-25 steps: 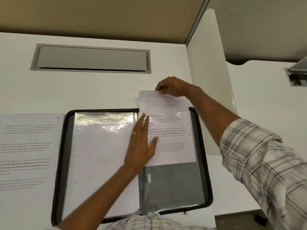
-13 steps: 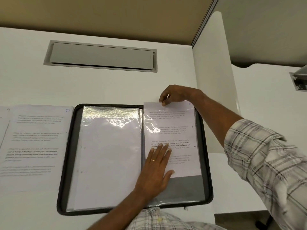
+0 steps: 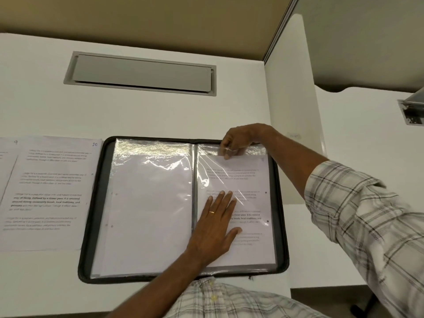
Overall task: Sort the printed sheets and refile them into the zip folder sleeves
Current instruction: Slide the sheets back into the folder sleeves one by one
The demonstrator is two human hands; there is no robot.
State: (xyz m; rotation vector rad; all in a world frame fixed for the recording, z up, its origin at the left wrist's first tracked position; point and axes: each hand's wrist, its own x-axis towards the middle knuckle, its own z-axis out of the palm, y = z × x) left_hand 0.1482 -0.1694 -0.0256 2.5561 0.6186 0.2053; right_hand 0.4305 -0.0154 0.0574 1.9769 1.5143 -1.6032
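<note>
Head view: my left hand lies flat, fingers straight, pressing the printed sheet through the clear sleeve on the right half of the zip folder. Beyond its fingertips my right hand pinches the sleeve's top lip, just above the sheet's upper edge. I judge the sheet all but seated, so this insertion is ending. Next I'd let the lip go, smooth the plastic, then reach left of the left hand for the loose sheets.
</note>
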